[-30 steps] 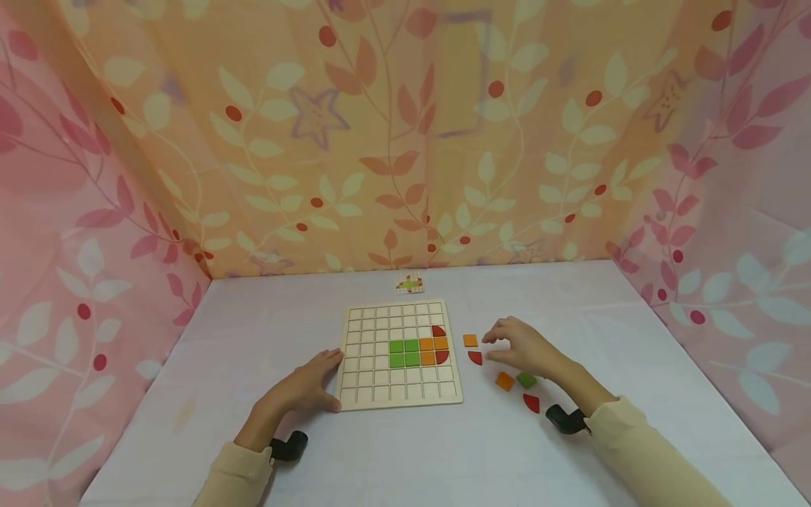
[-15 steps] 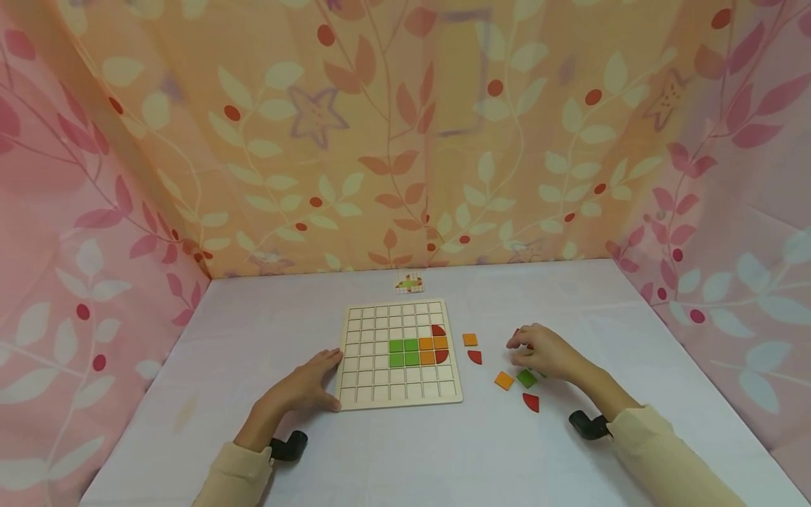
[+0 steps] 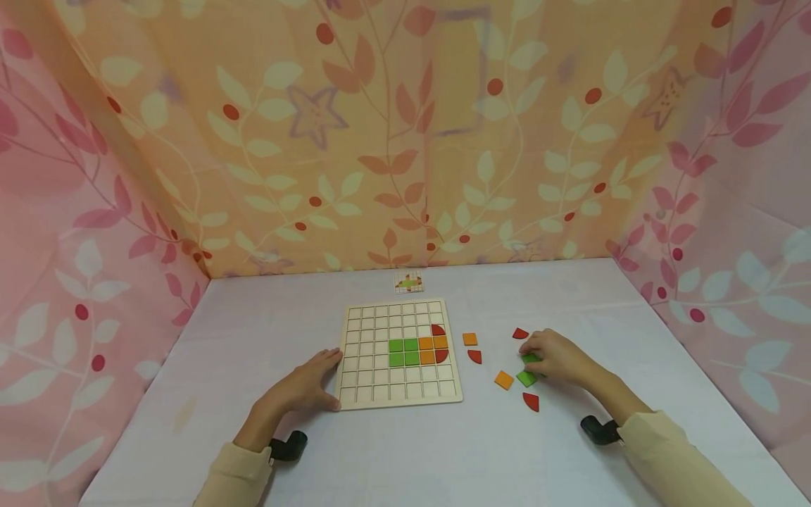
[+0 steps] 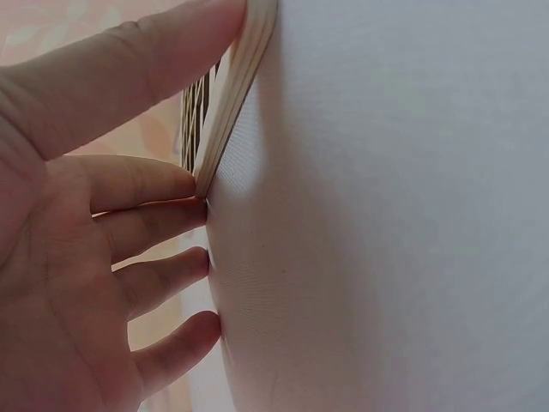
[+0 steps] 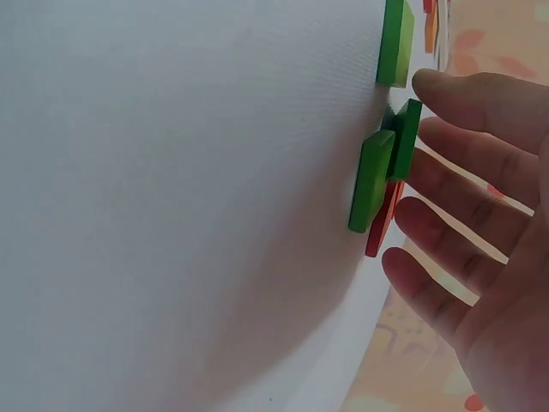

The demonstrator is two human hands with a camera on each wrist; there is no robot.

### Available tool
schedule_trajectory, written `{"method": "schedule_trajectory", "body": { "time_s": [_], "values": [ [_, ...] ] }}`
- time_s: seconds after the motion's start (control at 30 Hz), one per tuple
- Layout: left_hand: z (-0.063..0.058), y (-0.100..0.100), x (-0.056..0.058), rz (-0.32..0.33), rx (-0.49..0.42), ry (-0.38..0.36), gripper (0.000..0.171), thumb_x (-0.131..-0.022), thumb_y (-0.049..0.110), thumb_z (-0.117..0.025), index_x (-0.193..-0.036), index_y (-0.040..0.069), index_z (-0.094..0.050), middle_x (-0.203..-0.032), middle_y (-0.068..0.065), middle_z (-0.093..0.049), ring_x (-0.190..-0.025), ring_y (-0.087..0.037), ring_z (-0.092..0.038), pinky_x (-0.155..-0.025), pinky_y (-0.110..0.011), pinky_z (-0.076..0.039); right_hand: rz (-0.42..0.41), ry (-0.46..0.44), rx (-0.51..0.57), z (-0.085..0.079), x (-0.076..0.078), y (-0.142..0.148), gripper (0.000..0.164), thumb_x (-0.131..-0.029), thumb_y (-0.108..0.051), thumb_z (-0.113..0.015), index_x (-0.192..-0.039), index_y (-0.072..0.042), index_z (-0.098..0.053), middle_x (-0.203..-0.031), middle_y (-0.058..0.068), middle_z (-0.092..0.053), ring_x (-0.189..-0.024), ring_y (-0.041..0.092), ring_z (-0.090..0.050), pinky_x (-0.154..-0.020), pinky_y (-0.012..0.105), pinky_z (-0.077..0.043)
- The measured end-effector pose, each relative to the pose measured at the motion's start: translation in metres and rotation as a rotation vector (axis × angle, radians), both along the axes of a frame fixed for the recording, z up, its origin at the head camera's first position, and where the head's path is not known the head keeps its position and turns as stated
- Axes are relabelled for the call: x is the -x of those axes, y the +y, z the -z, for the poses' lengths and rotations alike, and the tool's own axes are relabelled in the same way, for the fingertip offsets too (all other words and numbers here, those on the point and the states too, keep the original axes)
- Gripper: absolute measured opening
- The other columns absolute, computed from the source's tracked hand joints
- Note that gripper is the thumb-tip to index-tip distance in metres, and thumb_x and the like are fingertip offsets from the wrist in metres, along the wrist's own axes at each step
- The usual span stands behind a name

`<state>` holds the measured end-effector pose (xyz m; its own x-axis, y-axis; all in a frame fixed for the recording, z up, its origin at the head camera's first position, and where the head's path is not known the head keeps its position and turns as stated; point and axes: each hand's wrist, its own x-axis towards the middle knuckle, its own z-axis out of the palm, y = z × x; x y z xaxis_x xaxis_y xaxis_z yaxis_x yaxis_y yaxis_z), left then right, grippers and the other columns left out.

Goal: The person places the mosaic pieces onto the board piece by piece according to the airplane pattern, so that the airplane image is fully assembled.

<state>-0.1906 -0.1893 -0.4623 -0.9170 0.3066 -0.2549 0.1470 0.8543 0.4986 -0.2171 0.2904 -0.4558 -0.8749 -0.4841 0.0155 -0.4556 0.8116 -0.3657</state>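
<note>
My left hand (image 3: 305,384) rests at the left side of a wooden grid board (image 3: 374,373), its spread thumb and fingers touching the edge. In the left wrist view the thumb (image 4: 146,69) lies against the board's side. Green, orange and red tiles sit in the right half of the grid. My right hand (image 3: 560,359) is over a green tile (image 3: 531,358) right of the board. The right wrist view shows its fingers (image 5: 446,215) loosely extended, close to a green tile (image 5: 407,142) that overlaps another green tile (image 5: 372,182). Whether the fingertips touch is unclear.
Around the right hand lie a green tile (image 3: 526,379), orange squares (image 3: 503,380) and red quarter-circle tiles (image 3: 531,402). A small pattern card (image 3: 408,282) is behind the board. Floral cloth (image 3: 405,141) walls the white table on three sides.
My right hand has moved right, away from the orange and red tiles beside the board, then lowered to the green tiles. A red tile behind it is uncovered. The left hand stays put.
</note>
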Motion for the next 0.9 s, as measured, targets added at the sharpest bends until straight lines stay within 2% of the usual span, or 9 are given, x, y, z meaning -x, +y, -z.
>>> {"method": "schedule_trajectory", "body": {
  "time_s": [0.13,0.3,0.67,0.9],
  "values": [
    [-0.0010,0.0005,-0.0004,-0.002,0.002,-0.003,0.096,-0.067,0.016,-0.086,-0.148,0.001,-0.037,-0.158,-0.016,-0.033,-0.148,-0.040,-0.023,-0.116,-0.060,-0.023,0.036,-0.034,-0.047,-0.0004,0.0002,0.0001,0.019,-0.079,-0.014,-0.077,-0.096,-0.006,-0.074,-0.092,-0.001,-0.067,-0.089,0.018,-0.056,-0.080,0.038,-0.052],
    [-0.0017,0.0011,-0.0006,0.000,0.003,-0.005,0.095,-0.068,0.015,-0.086,-0.148,0.000,-0.037,-0.158,-0.016,-0.033,-0.148,-0.040,-0.023,-0.116,-0.060,-0.024,0.071,-0.063,-0.072,-0.0002,-0.0003,-0.0004,0.020,-0.078,-0.015,-0.079,-0.096,-0.008,-0.074,-0.091,-0.003,-0.065,-0.087,0.016,-0.054,-0.079,0.036,-0.052],
    [-0.0029,0.0009,-0.0025,-0.002,-0.012,-0.002,0.096,-0.067,0.016,-0.086,-0.148,0.001,-0.038,-0.158,-0.016,-0.033,-0.148,-0.040,-0.023,-0.115,-0.061,-0.024,0.088,-0.120,-0.030,-0.0041,-0.0031,0.0040,0.022,-0.077,-0.010,-0.077,-0.098,-0.005,-0.074,-0.086,-0.003,-0.060,-0.080,0.013,-0.046,-0.067,0.025,-0.042],
    [-0.0056,0.0015,-0.0030,0.004,-0.015,0.002,0.095,-0.067,0.015,-0.086,-0.148,0.000,-0.038,-0.157,-0.017,-0.033,-0.148,-0.041,-0.023,-0.115,-0.061,-0.024,0.097,-0.135,-0.026,-0.0027,-0.0011,0.0053,0.024,-0.077,-0.012,-0.078,-0.099,-0.003,-0.074,-0.084,-0.003,-0.060,-0.079,0.013,-0.048,-0.066,0.024,-0.042]
  ]
}}
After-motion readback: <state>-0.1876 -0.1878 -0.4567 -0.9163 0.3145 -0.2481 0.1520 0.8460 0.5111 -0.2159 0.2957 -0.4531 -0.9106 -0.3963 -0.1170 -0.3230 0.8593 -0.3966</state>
